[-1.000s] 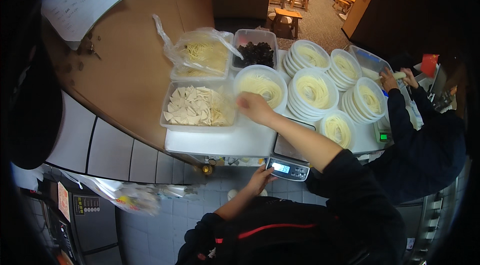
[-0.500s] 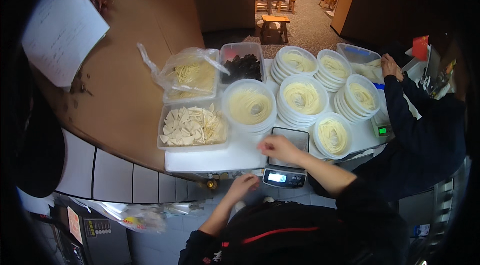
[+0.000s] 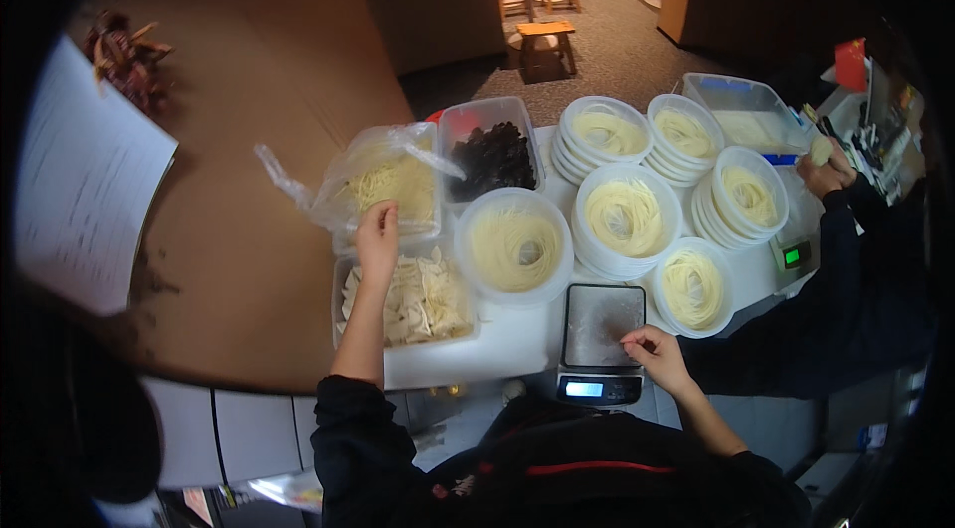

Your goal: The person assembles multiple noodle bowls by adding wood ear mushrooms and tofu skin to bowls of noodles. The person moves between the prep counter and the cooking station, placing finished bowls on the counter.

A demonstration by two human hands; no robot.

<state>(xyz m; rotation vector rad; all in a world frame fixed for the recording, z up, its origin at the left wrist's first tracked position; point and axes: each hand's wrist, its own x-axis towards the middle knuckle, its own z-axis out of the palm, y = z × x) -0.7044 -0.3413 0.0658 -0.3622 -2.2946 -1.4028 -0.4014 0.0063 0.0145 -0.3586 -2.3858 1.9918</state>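
Note:
My left hand (image 3: 377, 237) reaches over the near edge of a clear tub (image 3: 425, 227) lined with a plastic bag (image 3: 338, 165). Its fingers are drawn together beside the thin yellow strips (image 3: 383, 185) in there; whatever they grip is hidden. Below that wrist stands a tub of white, flat cut pieces (image 3: 435, 299). My right hand (image 3: 657, 354) hovers at the right side of a digital scale (image 3: 603, 329), thumb and fingers pinched; I cannot make out anything between them. Nothing rests on the scale's dark plate. Left of the scale sits a round tub of coiled noodles (image 3: 515, 244).
Stacked round tubs of noodles (image 3: 625, 214) fill the table's right half. A box of dark, crinkled food (image 3: 492, 155) stands behind. At the right, a co-worker's hands (image 3: 826, 170) hold a pale bundle near a second scale (image 3: 794, 254). A brown counter (image 3: 249, 229) borders the left.
My left hand has risen from below the table edge to the bagged tub. My right hand has drawn back from over the scale to its right side. The view has shifted.

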